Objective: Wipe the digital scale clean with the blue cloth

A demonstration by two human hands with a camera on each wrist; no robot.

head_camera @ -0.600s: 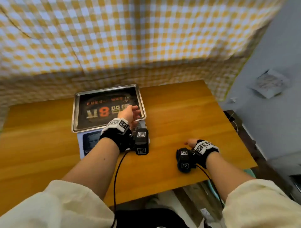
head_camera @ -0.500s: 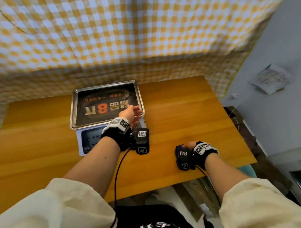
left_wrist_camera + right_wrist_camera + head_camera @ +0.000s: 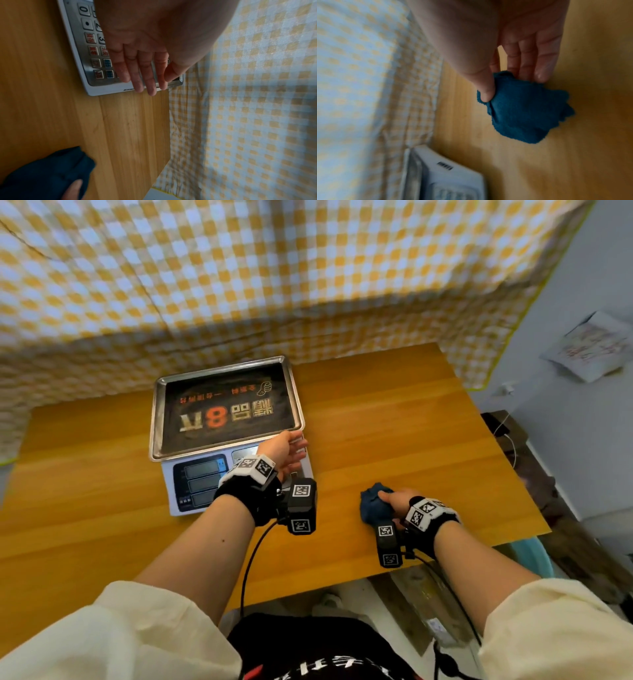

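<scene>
Yellow-and-white checked fabric (image 3: 274, 278) hung behind a wooden counter (image 3: 394, 419), and the digital scale (image 3: 226, 436) sat on it toward the back, left of the middle. Its steel pan (image 3: 156, 419) carried a dark printed sheet; display windows and keypad (image 3: 93, 44) faced the person. Judged from the layout, wiping had not begun: the blue cloth (image 3: 373, 505) lay bunched on the counter to the right of the scale, well apart from it, touching no part of it. All of the scale was left to wipe, pan, display and keys. Right hand (image 3: 394, 499) gripped the cloth, thumb pressed into one edge and fingers (image 3: 529, 60) reaching to the far edge in the right wrist view. Left hand (image 3: 286, 451) was open, fingers straight and together, held over the keypad at the scale's right front corner; whether it touched the scale or only hovered could not be told. No dirt on the scale could be made out.
</scene>
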